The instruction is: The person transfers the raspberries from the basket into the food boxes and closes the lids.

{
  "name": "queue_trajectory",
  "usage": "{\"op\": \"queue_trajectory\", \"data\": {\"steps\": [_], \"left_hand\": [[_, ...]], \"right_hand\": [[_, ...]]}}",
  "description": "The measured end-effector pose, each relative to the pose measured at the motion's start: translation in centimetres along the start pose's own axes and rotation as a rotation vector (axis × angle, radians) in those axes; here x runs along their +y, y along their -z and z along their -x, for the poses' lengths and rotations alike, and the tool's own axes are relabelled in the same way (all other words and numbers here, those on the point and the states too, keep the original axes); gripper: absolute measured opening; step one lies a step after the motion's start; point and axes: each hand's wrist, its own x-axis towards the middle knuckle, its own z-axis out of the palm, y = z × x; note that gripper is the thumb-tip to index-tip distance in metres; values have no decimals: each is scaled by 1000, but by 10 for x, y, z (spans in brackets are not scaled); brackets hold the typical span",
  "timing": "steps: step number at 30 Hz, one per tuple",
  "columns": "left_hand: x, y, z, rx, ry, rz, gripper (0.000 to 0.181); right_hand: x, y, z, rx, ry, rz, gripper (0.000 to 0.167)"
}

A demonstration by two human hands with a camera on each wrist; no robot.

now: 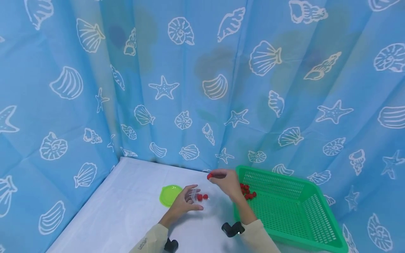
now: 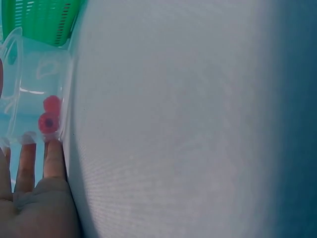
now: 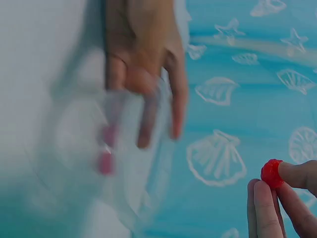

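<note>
A clear plastic tub (image 1: 212,201) stands on the white tabletop, with two red raspberries (image 2: 48,122) at its bottom. My left hand (image 1: 182,203) holds the tub from its left side, fingers and thumb spread about its wall. Above and a little behind the tub, my right hand (image 1: 227,183) pinches a raspberry (image 3: 271,173) between thumb and fingertips. More raspberries (image 1: 246,191) lie in the left end of a green basket (image 1: 322,211). In the right wrist view the tub and left hand are blurred.
A lime-green lid (image 1: 169,195) lies on the white cloth (image 1: 126,203) left of the tub, partly behind my left hand. The basket takes up the table's right side. A blue curtain (image 1: 190,88) printed with shells hangs along the back and left.
</note>
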Motion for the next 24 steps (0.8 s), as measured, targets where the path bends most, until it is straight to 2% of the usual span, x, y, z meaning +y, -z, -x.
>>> {"op": "queue_trajectory", "data": {"steps": [4,9,18,24], "left_hand": [[1,0,1,14,11,-7,83],[0,0,-1,25,32,12,82],[-2,0,-2,37,-6,3,86],[-1,-1,-3,29,-26,12,89]], "right_hand": [[10,-23,6,-40,-8,51,28],[26,-44,10,-54,-21,99,23],[46,-62,9,-92,44,183,16],[51,-68,9,-102,49,250,17]]}}
